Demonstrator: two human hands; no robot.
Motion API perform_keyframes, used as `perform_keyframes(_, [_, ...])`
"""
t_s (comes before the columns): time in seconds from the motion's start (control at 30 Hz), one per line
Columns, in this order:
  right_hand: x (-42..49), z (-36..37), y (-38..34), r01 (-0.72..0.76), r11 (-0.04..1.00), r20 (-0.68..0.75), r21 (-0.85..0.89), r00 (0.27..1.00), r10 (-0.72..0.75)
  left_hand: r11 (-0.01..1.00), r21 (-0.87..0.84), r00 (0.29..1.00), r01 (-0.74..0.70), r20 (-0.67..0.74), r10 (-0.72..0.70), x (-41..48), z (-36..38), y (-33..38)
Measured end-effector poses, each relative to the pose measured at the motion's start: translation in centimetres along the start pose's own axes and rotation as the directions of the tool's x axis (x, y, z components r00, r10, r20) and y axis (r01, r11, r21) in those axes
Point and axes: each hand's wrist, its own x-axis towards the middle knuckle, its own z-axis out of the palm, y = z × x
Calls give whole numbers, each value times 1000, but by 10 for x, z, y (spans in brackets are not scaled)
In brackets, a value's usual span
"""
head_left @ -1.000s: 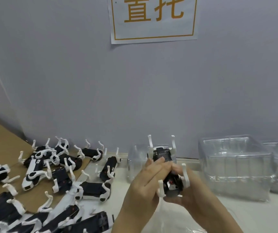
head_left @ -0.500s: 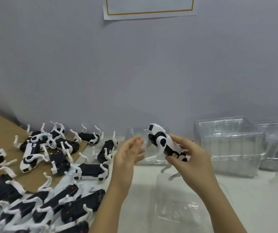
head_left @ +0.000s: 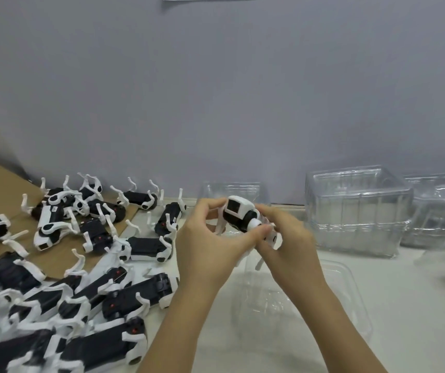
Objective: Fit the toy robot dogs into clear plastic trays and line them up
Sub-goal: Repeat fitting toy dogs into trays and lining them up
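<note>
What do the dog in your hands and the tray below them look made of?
The toy dog: likely hard moulded plastic, white shell and legs over a black body, smooth with slight sheen. The clear tray: thin transparent plastic, probably formed sheet; the table shows through and its ridges catch glare.

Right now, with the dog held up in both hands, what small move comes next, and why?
Probably lower the toy robot dog straight down toward the open clear tray on the table beneath it. The left hand and right hand both grip the dog in the air, its white legs point down, and that tray lies directly under the hands.
</note>
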Motion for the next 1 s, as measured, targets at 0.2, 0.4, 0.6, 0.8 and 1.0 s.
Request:
perform_keyframes(0.2, [3, -12, 4, -76, 936, -23, 345, 996, 89, 992, -8, 985, -127, 115, 127, -5, -12, 21])
perform_keyframes(0.4, [7, -16, -3, 243, 970, -117, -17, 963, -244, 987, -127, 978, 99, 197, -73, 1, -8, 15])
perform_keyframes(0.6, [16, -47, -24, -292, 860, 167, 418, 956, 243, 766, -484, 890, 422, 382, -248, 18, -16, 1])
perform_keyframes(0.8, [18, -47, -31, -347, 803, 121, 485, 936, 332, 739, -461, 845, 491, 459, -274, 16, -12, -3])
perform_keyframes(1.0, [19, -46, -25, -485, 712, 219, 507, 872, 439, 821, -233, 816, 521, 419, -398, 16, -10, -4])
